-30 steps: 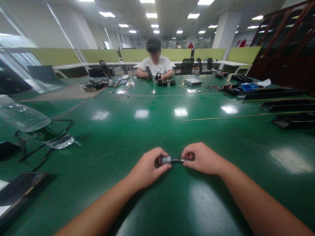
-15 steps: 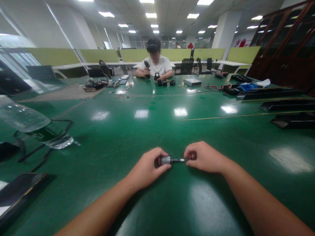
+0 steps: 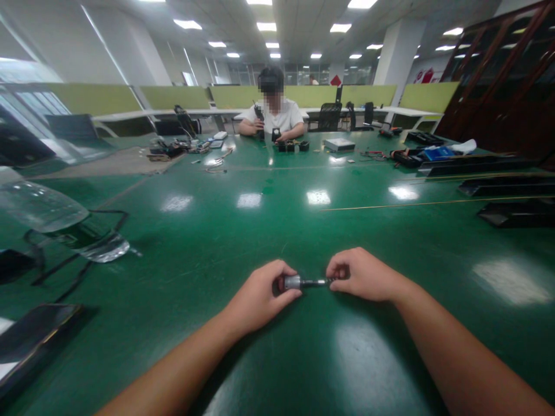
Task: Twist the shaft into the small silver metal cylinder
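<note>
Two grips, left hand [image 3: 265, 292] and right hand [image 3: 362, 275], are closed on one tool [image 3: 307, 283] (one silver cylinder [image 3: 293, 282], one shaft [image 3: 315, 283]).

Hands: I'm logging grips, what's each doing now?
Left hand: closed on the silver cylinder.
Right hand: pinched closed at the tip of the rod; contents unclear.

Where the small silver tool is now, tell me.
In the head view, the tool is just below centre, between the left hand, gripping its silver end, and the right hand at its thin end.
</note>
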A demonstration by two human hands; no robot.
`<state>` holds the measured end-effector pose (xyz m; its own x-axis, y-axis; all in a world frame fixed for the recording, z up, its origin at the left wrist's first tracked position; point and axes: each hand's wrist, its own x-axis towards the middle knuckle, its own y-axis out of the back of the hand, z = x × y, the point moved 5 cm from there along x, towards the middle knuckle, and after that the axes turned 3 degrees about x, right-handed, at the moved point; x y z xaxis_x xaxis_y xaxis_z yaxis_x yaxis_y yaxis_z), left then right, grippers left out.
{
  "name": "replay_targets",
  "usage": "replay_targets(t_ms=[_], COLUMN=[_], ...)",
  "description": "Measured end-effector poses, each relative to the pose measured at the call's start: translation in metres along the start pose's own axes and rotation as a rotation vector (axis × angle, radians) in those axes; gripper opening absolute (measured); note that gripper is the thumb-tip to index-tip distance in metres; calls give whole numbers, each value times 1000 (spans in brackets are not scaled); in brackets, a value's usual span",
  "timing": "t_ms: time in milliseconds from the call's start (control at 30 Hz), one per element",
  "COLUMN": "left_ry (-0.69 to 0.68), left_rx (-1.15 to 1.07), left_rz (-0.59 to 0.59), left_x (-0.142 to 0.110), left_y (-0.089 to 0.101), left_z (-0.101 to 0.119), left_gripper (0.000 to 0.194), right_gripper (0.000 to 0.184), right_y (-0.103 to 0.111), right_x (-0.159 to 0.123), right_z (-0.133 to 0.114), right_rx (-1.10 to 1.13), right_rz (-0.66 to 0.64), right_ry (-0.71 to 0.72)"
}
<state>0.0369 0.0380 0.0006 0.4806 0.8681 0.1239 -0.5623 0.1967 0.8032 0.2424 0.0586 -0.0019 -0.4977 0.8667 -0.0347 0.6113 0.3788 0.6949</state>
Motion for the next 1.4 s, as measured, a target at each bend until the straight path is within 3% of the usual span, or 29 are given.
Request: replay_targets(t_ms=[233, 400, 733, 1400], left_ry=[-9, -76, -15, -16], left_rx=[6, 10, 13, 24], left_rz=[10, 53, 33, 24], left_x=[1, 2, 3, 2], left_y=[-3, 0, -3, -2], left_z=[8, 11, 6, 4], left_gripper=[19, 26, 14, 19], right_gripper=[9, 9, 9, 10], right_y=[-26, -28, -29, -18], right_x=[11, 13, 13, 7], right_z=[-24, -29, -26, -20], right_rx=[3, -24, -20, -13], right_rz=[151, 175, 181, 119], right_ry=[208, 247, 226, 178])
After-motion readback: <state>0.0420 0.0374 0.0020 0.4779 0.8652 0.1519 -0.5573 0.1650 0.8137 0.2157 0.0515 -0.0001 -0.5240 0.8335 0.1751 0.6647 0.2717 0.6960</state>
